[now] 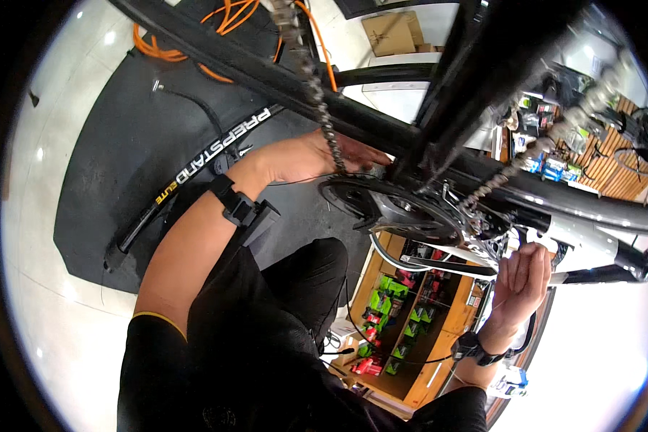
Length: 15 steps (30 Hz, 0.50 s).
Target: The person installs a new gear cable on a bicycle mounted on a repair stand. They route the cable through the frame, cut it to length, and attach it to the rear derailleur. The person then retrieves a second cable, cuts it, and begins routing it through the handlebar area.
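Note:
A bicycle hangs close in front of me, its black frame tubes (381, 126) crossing the view. My left hand (317, 155) reaches to the chainring (403, 209), fingers on the chain (317, 93) where it meets the ring's teeth. My right hand (522, 277) is lower right, fingers curled around a black curved part, apparently the crank or a cable, beside the white frame section (583, 234); the exact item gripped is hard to make out. Both wrists carry black bands.
A black floor mat (115, 165) lies below with a black repair-stand leg (209, 155) across it. An orange hose (216, 29) coils at the top. A wooden shelf with green and red packages (403, 317) stands lower centre; a cardboard box (392, 32) at the top.

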Each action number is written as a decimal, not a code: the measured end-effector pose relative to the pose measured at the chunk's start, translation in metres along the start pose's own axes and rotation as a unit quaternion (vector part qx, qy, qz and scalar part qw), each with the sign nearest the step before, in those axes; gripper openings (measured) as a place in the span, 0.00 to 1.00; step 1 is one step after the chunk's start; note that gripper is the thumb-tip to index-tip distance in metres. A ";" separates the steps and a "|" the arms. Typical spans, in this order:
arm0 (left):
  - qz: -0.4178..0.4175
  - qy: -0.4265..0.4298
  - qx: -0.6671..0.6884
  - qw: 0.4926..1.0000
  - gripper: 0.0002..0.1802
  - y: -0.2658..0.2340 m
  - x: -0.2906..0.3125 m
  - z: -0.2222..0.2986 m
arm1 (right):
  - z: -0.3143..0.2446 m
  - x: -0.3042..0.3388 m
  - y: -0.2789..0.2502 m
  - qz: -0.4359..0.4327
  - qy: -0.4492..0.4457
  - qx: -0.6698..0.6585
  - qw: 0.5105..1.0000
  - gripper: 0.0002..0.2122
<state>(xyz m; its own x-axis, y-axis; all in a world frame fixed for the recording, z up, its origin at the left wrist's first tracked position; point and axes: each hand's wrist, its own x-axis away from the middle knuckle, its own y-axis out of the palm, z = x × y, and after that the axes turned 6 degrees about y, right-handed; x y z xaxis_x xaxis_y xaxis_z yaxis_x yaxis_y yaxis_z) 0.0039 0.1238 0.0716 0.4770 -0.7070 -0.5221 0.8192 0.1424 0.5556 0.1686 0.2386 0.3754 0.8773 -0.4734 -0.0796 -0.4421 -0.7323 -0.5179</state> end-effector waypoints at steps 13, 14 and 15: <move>0.140 -0.171 0.093 0.971 0.18 -0.010 -0.001 -0.015 | 0.007 -0.015 -0.015 0.001 0.056 -0.185 0.981 0.13; 0.178 -0.196 0.061 0.962 0.18 -0.014 0.003 -0.021 | 0.009 -0.014 -0.017 -0.005 0.059 -0.185 0.981 0.13; 0.165 -0.173 0.148 0.960 0.20 -0.024 0.007 -0.032 | 0.011 -0.013 -0.017 -0.006 0.062 -0.177 0.982 0.13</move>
<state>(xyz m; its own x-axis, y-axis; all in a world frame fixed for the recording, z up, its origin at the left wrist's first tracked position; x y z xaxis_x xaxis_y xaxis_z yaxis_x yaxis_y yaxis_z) -0.0023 0.1383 0.0339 0.5185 -0.8523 -0.0683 0.4911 0.2314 0.8398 0.1668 0.2627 0.3762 0.8628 -0.5038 0.0408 -0.4887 -0.8521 -0.1872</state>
